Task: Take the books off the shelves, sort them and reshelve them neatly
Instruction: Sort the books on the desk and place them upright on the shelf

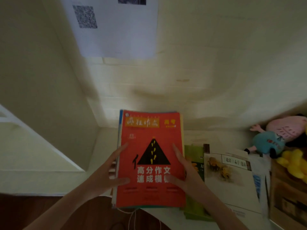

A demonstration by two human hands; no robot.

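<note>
A stack of thin books topped by a red book (150, 156) with a black triangle and white characters lies flat on the white shelf surface (106, 138). My left hand (106, 173) grips the stack's left edge, thumb on the cover and fingers along the side. My right hand (184, 173) grips the right edge the same way. To the right lie a green book (193, 150) and a white book (229, 178) with a yellow flower picture, on top of other books.
A white upright panel (49, 97) walls the left side, and a wall with a taped paper sheet (114, 25) stands behind. A plush toy (274, 138) in pink and teal and a yellow soft toy (294, 163) lie at the far right. Dark floor shows below.
</note>
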